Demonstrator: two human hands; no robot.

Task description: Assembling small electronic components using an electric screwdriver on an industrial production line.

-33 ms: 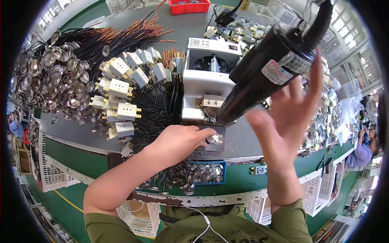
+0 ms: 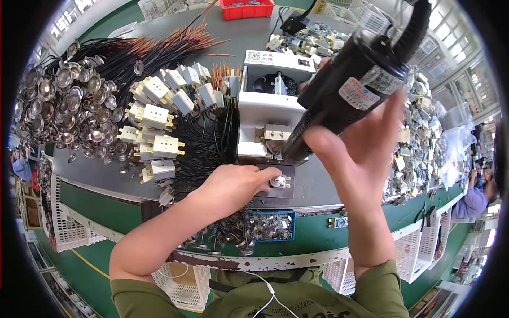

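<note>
My left hand [image 2: 233, 183] is closed, fingertips pinching a small white part with brass tabs [image 2: 278, 182]. That part rests on a metal plate [image 2: 273, 193] in front of a white machine [image 2: 273, 111]. A thick black electric screwdriver [image 2: 344, 95] leans over the plate, its lower end near the machine's front. Around its body goes my right hand [image 2: 360, 153], with the thumb on the near side and fingertips showing past the far side. Some of the right fingers are hidden behind the tool. The screwdriver's tip is hard to make out.
White blocks with brass tabs [image 2: 156, 115] and black wires lie left of the machine, beyond them round metal discs [image 2: 71, 103]. A blue tray [image 2: 293, 225] of small metal parts sits near the front edge. More blocks [image 2: 413, 153] are heaped right; a red bin [image 2: 246, 10] stands behind.
My right hand has moved left onto the screwdriver, and its spread fingers have closed around the body. The screwdriver has shifted slightly left. My left hand stays where it was.
</note>
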